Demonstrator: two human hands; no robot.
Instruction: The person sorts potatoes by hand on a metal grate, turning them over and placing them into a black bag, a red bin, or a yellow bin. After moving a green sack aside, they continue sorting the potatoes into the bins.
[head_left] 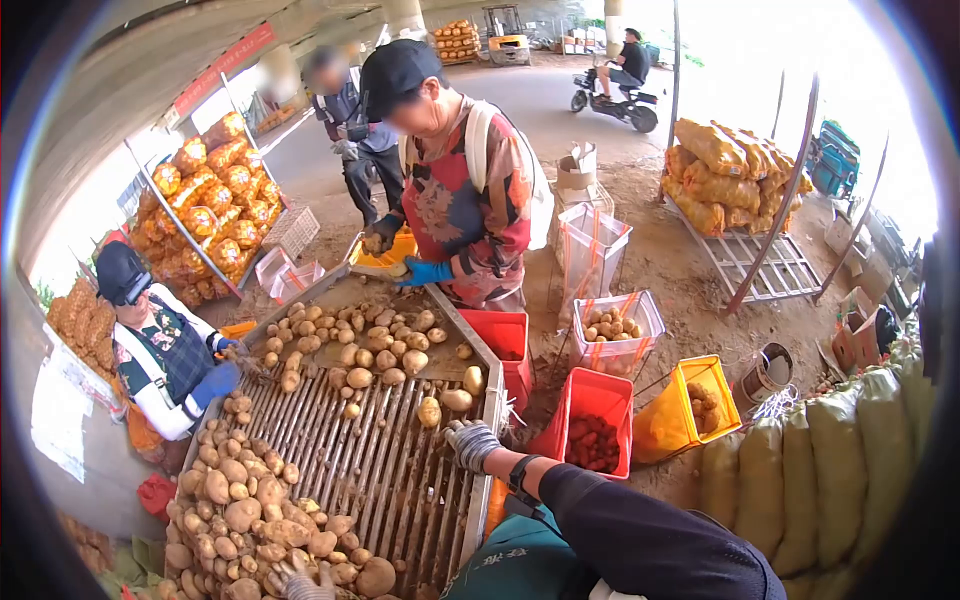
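A slatted sorting table [345,440] stretches in front of me. Potatoes [240,515] are heaped along its left and near side, and more lie loose at the far end. My left hand [302,582], in a pale glove, rests on the heap at the bottom edge with its fingers spread; part of it is cut off. At the table's right rim is my right hand [472,443], in a grey striped glove, its fingers stretched out and nothing visible in them. A large potato [429,411] lies just beyond it, beside another potato [456,400].
Two people work at the table, one across [470,190] and one on the left [160,340]. Red crates [600,385] and a yellow crate [655,425] stand to my right. Full sacks [840,450] line the right side. Behind, a person rides a scooter [620,100].
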